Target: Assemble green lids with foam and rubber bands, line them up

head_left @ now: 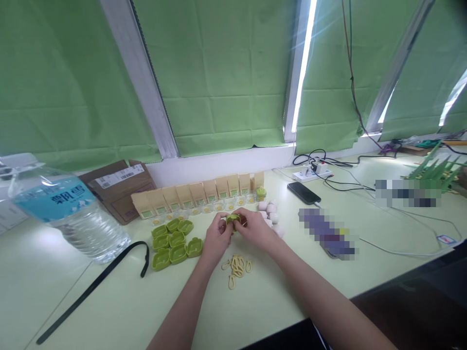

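You held a small green piece (pixel 233 219) between both hands, just above the pale surface (pixel 109 311) and right in front of you. It was bright yellow-green, like the little green trays (pixel 175 241) that lay in a bunch just left of your left hand (pixel 216 239). The top of it looked round and smooth. The grip of your left hand was pinched on its left side, and the grip of your right hand (pixel 255 228) was pinched on its right side, so both hands held it. The piece seemed a bit wider than tall, with its long way going from one hand to the other. It was so small that this was hard to be sure of. Your fingers hid most of it, and only the top showed. You could not tell which end was its front. Just below your hands, a small heap of yellow loops (pixel 237 266) lay on the surface. Behind your hands stood a row of tan packets (pixel 197 194). Some pink lumps (pixel 270 210) lay by your right hand, partly hidden behind it.
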The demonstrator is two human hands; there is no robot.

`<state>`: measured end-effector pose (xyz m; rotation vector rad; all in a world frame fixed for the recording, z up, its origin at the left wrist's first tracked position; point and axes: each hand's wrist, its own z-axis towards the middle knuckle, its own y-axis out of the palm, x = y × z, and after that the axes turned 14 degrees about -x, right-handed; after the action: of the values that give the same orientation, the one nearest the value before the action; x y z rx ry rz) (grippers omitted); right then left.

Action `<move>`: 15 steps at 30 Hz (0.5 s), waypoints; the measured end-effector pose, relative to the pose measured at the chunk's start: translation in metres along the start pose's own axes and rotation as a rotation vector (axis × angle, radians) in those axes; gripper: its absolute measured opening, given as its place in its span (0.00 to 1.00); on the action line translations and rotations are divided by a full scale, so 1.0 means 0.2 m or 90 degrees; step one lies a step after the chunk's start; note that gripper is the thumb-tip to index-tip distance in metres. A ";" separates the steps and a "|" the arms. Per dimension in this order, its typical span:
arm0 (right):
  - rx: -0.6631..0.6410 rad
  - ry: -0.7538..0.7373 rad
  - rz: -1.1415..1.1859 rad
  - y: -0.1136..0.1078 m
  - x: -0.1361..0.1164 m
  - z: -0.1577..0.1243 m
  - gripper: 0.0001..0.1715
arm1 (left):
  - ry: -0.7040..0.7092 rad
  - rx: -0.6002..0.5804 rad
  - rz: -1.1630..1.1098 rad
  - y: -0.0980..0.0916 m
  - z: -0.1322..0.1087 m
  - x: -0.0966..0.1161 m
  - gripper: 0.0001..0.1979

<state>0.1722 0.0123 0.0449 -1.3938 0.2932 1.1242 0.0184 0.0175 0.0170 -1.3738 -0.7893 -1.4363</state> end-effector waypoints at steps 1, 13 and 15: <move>0.000 0.000 -0.001 0.00 0.00 0.00 0.10 | 0.000 0.000 0.003 0.00 0.00 0.00 0.15; -0.001 0.001 -0.002 0.00 0.00 0.00 0.09 | 0.001 -0.005 0.006 0.00 -0.01 0.00 0.14; -0.002 0.002 0.000 0.00 0.00 0.00 0.10 | 0.002 -0.006 0.007 0.00 -0.01 0.00 0.13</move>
<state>0.1725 0.0121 0.0459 -1.3979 0.2937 1.1237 0.0169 0.0164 0.0165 -1.3810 -0.7729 -1.4345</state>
